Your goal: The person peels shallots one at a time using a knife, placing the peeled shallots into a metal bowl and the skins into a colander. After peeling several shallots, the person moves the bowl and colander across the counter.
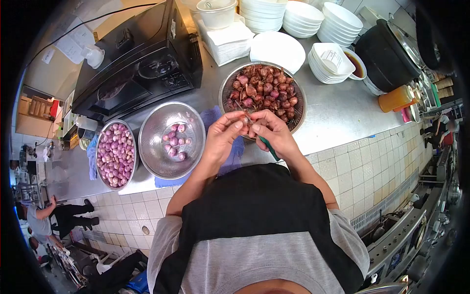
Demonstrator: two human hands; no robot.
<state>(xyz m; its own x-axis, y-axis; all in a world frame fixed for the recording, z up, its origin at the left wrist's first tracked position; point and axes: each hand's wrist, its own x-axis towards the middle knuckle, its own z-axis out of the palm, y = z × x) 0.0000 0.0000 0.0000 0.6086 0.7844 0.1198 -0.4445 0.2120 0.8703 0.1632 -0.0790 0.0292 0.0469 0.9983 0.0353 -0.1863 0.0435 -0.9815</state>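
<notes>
My left hand [223,134] pinches a small shallot [243,119] at its fingertips, just over the near rim of a metal colander [230,88] full of unpeeled red shallots [264,90]. My right hand [271,130] grips a green-handled paring knife [268,147], its blade tip against the same shallot. To the left stands a steel bowl [152,147] with a few peeled shallots [175,142], and further left a second bowl [100,147] heaped with peeled shallots [116,154].
A black microwave [142,63] sits at the back left. Stacks of white bowls [303,17], napkins [227,41], a black pot [387,54] and an orange bottle [395,98] line the back. A blue cloth [210,117] lies under the bowls. Another person [54,218] stands at lower left.
</notes>
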